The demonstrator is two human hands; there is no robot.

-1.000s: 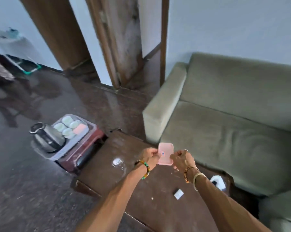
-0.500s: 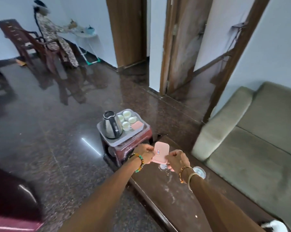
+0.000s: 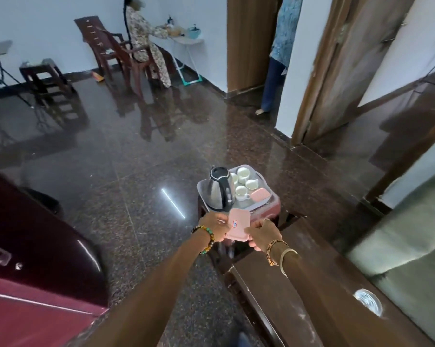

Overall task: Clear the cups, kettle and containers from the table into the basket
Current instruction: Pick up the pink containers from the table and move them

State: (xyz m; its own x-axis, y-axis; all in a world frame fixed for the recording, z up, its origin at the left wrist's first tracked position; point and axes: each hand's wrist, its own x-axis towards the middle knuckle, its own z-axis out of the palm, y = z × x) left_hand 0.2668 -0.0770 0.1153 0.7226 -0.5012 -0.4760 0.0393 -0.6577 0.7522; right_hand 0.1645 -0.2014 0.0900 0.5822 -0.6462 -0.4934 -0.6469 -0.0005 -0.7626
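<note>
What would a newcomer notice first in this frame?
The pink container, pinched between the left hand and right hand at the centre of the view, just off the end of the dark table. Right beyond it sits the basket, already holding a steel kettle, white cups and a second pink container.

container (image 3: pixel 237 226) label illegible, sofa (image 3: pixel 401 236) cropped at right
</note>
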